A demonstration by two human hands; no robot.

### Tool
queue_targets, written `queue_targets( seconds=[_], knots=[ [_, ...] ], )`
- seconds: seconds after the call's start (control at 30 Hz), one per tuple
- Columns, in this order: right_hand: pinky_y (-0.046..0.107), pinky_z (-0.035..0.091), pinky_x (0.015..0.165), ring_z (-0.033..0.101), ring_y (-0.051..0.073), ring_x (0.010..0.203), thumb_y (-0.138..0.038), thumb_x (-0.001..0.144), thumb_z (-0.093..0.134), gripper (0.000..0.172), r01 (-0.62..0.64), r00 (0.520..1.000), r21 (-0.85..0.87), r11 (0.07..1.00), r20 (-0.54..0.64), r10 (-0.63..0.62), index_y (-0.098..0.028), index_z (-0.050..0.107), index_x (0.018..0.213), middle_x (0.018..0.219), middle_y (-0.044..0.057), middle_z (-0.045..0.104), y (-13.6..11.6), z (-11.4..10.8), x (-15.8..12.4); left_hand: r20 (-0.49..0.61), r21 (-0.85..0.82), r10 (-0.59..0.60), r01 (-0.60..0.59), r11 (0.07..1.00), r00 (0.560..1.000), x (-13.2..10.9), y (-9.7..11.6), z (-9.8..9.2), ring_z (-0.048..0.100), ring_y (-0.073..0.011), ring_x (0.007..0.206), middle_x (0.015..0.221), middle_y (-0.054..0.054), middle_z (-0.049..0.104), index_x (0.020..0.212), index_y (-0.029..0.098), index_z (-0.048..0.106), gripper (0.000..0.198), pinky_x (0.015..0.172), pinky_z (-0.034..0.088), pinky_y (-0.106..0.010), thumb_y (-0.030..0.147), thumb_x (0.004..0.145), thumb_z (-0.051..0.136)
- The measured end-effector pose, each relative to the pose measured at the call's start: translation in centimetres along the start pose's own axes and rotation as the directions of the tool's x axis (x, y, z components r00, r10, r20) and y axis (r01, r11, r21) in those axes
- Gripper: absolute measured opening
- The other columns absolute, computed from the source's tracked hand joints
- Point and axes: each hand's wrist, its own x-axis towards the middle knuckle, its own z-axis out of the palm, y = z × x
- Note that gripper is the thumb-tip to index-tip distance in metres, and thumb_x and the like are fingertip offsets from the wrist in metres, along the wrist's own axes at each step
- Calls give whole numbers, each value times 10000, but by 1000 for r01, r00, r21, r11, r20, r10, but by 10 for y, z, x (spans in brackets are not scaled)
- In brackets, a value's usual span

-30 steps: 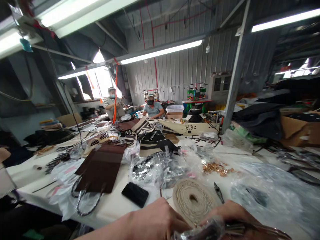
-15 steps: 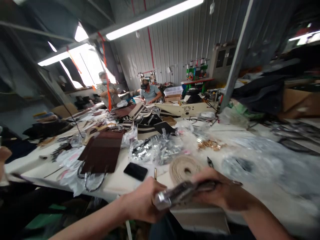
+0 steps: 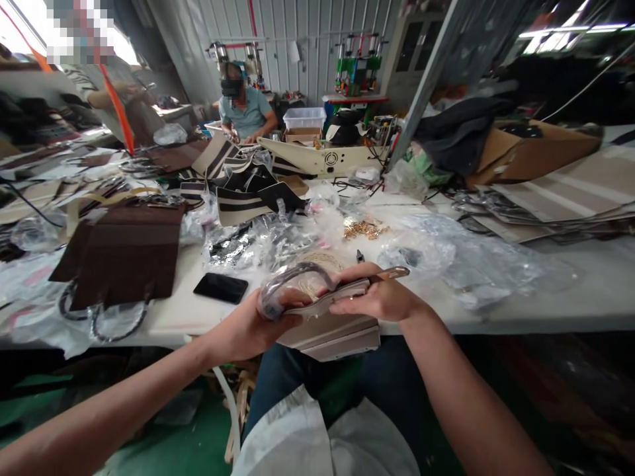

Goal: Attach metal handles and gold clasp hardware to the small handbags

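Observation:
Over my lap, at the table's front edge, I hold a beige-and-white bag panel (image 3: 342,338) with its upper edge facing me. A dark curved handle (image 3: 308,268), wrapped in clear plastic, arches from that edge. My left hand (image 3: 251,329) is closed around the panel's left end and the base of the handle. Towards the other end, my right hand (image 3: 384,299) pinches the top edge between thumb and fingers. A brown strap tip (image 3: 397,272) sticks out past it. Partly hidden behind the handle lies a roll of beige cord or tape (image 3: 325,259).
A black phone (image 3: 221,287) and a dark brown bag piece (image 3: 133,254) with handles lie to the left. Plastic bags (image 3: 461,258), gold-coloured metal pieces (image 3: 364,229) and stacked panels (image 3: 570,188) are on the right. Across the table sits a co-worker (image 3: 247,112).
My view has tipped down and turned right. The bag panel, seen almost edge-on and blurred before, now shows its handle and striped face. Both hands keep hold of it.

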Motion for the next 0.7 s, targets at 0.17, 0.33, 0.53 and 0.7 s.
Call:
queue_targets(
  seconds=[0.17,0.33,0.53,0.7],
  knots=[
    [267,611,768,750,201,896,-387,782,1035,501,-47,993,-36,998,-111,42,-230,849,1219,1078,37,828,10,3,1,20,-138,-114,116,984,993,4,-19,-2,757,-282,1113,1201,-104,850,1299,174,851,341,1113,579,-377,377,1039,767],
    [310,653,830,777,244,959,-463,754,1059,620,-100,957,38,994,-268,107,-221,825,1275,1113,71,827,15,-2,-8,39,-287,-285,284,915,958,2,-34,-4,752,-264,998,1123,-118,858,1228,117,873,395,940,616,-315,407,960,843],
    [361,688,857,819,297,957,-477,808,1009,437,-125,961,-59,990,-257,106,-184,900,1114,1073,104,859,12,-5,-17,93,-320,-306,319,892,948,2,-29,-5,733,-232,931,1062,-110,853,1171,106,887,354,863,602,-270,355,922,853],
    [287,663,763,810,250,888,-391,885,947,216,-50,951,-140,989,-310,4,-187,896,930,1106,104,853,7,9,-33,162,-303,-274,312,900,948,-3,-21,-1,755,-258,1012,1143,-118,859,1243,131,884,357,942,628,-302,340,963,814]
  ],
)
